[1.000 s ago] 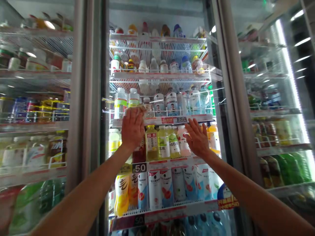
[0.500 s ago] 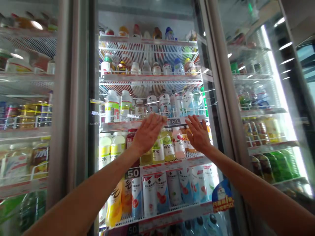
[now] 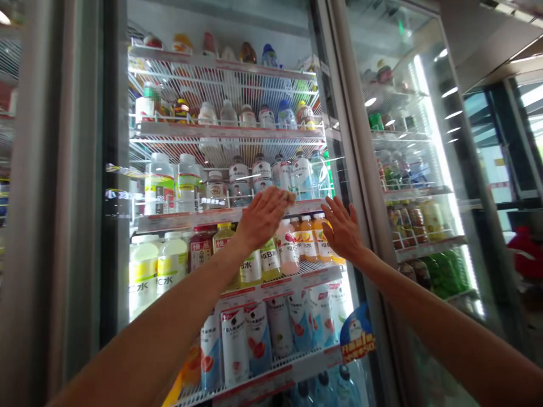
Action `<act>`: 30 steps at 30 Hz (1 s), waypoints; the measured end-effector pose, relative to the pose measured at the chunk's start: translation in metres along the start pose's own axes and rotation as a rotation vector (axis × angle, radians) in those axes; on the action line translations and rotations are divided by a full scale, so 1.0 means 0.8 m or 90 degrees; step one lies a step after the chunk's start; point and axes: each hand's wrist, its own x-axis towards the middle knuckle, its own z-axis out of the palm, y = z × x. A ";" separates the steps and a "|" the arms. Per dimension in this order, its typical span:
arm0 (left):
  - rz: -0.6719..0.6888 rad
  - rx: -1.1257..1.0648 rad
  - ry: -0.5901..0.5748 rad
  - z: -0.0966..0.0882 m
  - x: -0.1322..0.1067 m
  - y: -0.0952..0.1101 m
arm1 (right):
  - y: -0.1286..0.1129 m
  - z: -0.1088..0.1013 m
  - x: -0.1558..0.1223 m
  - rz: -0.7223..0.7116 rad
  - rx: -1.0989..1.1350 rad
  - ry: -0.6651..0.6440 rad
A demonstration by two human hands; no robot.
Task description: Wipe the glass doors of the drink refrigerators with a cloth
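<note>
My left hand (image 3: 262, 219) reaches up to the glass door (image 3: 116, 226) of a drinks cooler, fingers extended together. A small tan, crumpled piece that looks like a cloth (image 3: 290, 198) shows at its fingertips; the palm side is hidden. Further right, my right hand (image 3: 343, 230) is raised flat with its fingers apart, near the door's right frame (image 3: 354, 141), and nothing shows in it. Behind the hands run a shelf edge (image 3: 311, 207), orange drink bottles (image 3: 308, 237) and a pink bottle (image 3: 288, 249). Whether the right palm touches the glass I cannot tell.
Shelves of bottles fill the cooler, with white-and-blue cartons (image 3: 257, 339) lower down. A round blue sticker (image 3: 357, 333) sits at the door's lower right. Another glass-fronted cooler section (image 3: 424, 226) stands to the right, and a thick metal frame (image 3: 80, 198) to the left.
My view has swung to the right, so the cooler sits further left. Both hands have moved right across the cooler front; the left now covers the price tag seen before.
</note>
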 end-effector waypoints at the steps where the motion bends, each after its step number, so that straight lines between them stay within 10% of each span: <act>1: -0.052 0.004 0.019 0.002 0.005 0.002 | 0.003 -0.001 -0.001 0.002 -0.003 0.001; 4: -0.076 0.007 0.041 0.008 0.015 0.012 | 0.013 -0.004 -0.002 0.004 -0.016 0.007; 8: 0.099 -0.020 -0.033 0.012 0.028 0.029 | 0.025 -0.009 -0.005 0.013 -0.033 0.001; 14: -0.036 -0.012 -0.029 0.022 0.057 0.055 | 0.040 -0.016 -0.011 0.060 -0.042 0.030; 21: 0.328 -0.079 -0.113 0.036 0.032 0.095 | 0.059 -0.027 -0.017 0.081 -0.056 0.036; 27: -0.027 -0.023 -0.050 0.018 0.072 0.028 | 0.055 -0.022 -0.004 0.085 -0.042 0.048; 30: 0.043 -0.031 -0.062 0.015 0.069 0.022 | 0.036 -0.013 0.010 0.065 -0.027 0.051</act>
